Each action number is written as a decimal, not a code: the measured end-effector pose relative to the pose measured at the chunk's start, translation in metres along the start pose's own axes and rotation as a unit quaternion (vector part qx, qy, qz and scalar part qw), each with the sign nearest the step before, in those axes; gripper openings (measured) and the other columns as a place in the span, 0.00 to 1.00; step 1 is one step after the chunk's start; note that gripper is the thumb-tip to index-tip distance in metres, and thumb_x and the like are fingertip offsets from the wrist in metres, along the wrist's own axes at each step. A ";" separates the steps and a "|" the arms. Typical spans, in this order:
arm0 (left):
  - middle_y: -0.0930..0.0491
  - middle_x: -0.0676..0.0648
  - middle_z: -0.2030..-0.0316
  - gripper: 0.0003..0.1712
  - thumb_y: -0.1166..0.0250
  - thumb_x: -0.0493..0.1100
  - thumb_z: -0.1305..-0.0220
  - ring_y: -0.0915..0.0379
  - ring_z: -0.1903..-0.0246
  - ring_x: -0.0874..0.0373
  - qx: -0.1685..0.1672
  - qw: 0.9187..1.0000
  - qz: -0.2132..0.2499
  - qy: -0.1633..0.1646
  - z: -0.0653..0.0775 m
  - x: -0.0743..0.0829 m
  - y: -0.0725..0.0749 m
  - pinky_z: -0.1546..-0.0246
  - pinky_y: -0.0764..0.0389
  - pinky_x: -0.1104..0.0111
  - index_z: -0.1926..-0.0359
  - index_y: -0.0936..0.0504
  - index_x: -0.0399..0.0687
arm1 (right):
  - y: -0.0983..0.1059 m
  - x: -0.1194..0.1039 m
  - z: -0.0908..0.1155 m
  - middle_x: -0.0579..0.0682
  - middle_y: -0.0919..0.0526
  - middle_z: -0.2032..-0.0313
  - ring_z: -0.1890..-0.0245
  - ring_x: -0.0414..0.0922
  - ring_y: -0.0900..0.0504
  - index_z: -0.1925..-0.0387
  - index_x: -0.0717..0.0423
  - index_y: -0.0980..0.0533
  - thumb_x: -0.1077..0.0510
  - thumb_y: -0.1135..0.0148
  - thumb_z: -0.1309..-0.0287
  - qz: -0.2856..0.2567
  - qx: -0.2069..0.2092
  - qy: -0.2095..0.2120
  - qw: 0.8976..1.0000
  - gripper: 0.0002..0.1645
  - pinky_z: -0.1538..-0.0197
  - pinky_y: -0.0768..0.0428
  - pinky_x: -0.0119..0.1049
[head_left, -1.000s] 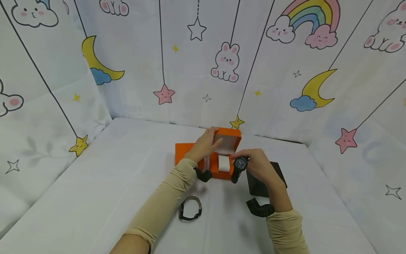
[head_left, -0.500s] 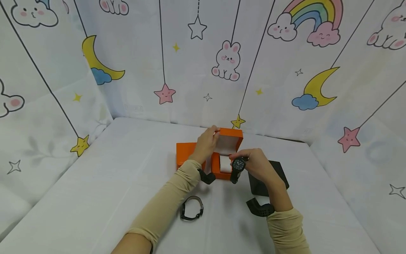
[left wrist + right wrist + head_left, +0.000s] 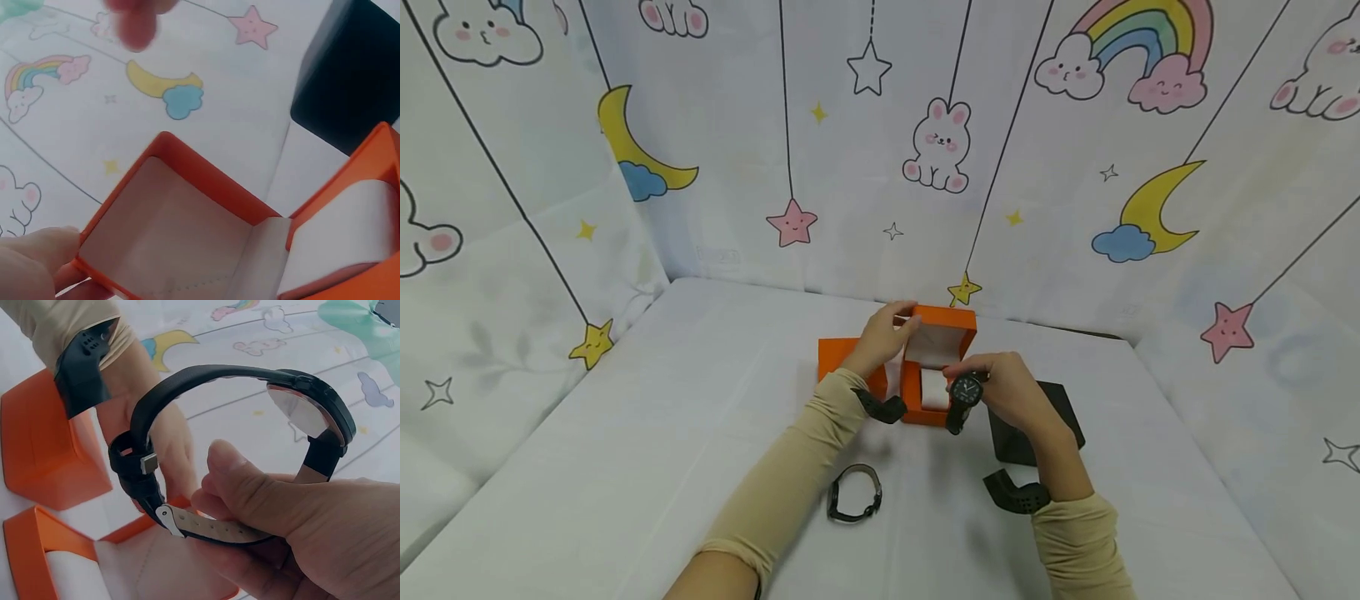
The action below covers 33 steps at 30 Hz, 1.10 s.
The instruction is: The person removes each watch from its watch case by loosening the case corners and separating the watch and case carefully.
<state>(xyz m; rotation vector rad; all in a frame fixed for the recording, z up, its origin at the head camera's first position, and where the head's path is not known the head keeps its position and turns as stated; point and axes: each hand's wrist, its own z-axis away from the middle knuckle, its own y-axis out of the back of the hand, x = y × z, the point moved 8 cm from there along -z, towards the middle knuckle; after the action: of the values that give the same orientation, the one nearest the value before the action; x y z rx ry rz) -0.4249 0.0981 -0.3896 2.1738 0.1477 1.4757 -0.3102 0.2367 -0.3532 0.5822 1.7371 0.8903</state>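
Observation:
An orange watch box [image 3: 946, 317] stands with its lid raised, showing a pale lining and a white watch cushion [image 3: 934, 389] inside. My left hand [image 3: 877, 340] grips the left edge of the lid; its thumb and fingers sit at the lid's corner in the left wrist view. Just right of the cushion, my right hand [image 3: 1013, 390] pinches a black wristwatch [image 3: 966, 390] by its strap. The strap is buckled into a loop in the right wrist view, with the thumb [image 3: 247, 487] over its holed part and the metal case back [image 3: 300, 409] facing the camera.
Left of the open box sits another orange box [image 3: 833, 354], partly hidden by the left hand. A black box [image 3: 1017, 443] lies under the right forearm. Nearer the front, a second watch [image 3: 855, 493] rests on the white table [image 3: 700, 375]. A patterned curtain [image 3: 850, 167] rises behind.
My left hand shifts slightly at the lid, its thumb now further apart from the fingers. The right hand and the watch stay almost still by the box.

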 end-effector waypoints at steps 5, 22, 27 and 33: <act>0.30 0.47 0.45 0.25 0.47 0.51 0.35 0.34 0.46 0.51 -0.033 0.998 0.044 0.019 0.001 -0.001 0.001 0.50 0.28 0.60 0.39 0.33 0.50 | -0.002 0.000 0.000 0.47 0.17 0.60 0.57 0.44 0.22 0.60 0.50 0.18 0.71 0.43 0.49 0.004 -0.005 0.006 1.000 0.18 0.54 0.23 0.42; 0.27 0.46 0.50 0.19 0.37 0.48 0.44 0.33 0.46 0.53 -0.132 0.987 0.094 0.022 0.002 -0.001 0.000 0.45 0.31 0.58 0.54 0.30 0.47 | -0.012 0.004 -0.004 0.45 0.17 0.62 0.60 0.42 0.25 0.64 0.48 0.17 0.68 0.42 0.48 0.000 -0.016 -0.018 1.000 0.14 0.58 0.24 0.36; 0.25 0.47 0.54 0.16 0.37 0.47 0.43 0.30 0.51 0.54 -0.153 0.984 0.094 0.013 0.005 0.004 -0.002 0.50 0.28 0.61 0.56 0.29 0.48 | -0.014 0.004 -0.005 0.44 0.17 0.62 0.62 0.42 0.28 0.64 0.46 0.17 0.72 0.48 0.47 0.008 -0.021 -0.018 1.000 0.21 0.65 0.29 0.31; 0.26 0.49 0.53 0.16 0.36 0.48 0.44 0.30 0.50 0.56 -0.170 0.982 0.085 0.006 0.006 0.004 -0.005 0.49 0.29 0.61 0.58 0.29 0.48 | -0.015 0.006 -0.005 0.43 0.17 0.63 0.65 0.42 0.29 0.65 0.45 0.17 0.75 0.53 0.49 0.021 -0.023 -0.022 0.999 0.26 0.75 0.35 0.28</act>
<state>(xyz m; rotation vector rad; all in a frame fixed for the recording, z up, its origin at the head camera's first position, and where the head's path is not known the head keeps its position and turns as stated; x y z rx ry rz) -0.4169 0.1017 -0.3906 1.9364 -0.2746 1.4815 -0.3158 0.2308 -0.3675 0.6057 1.6661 0.9370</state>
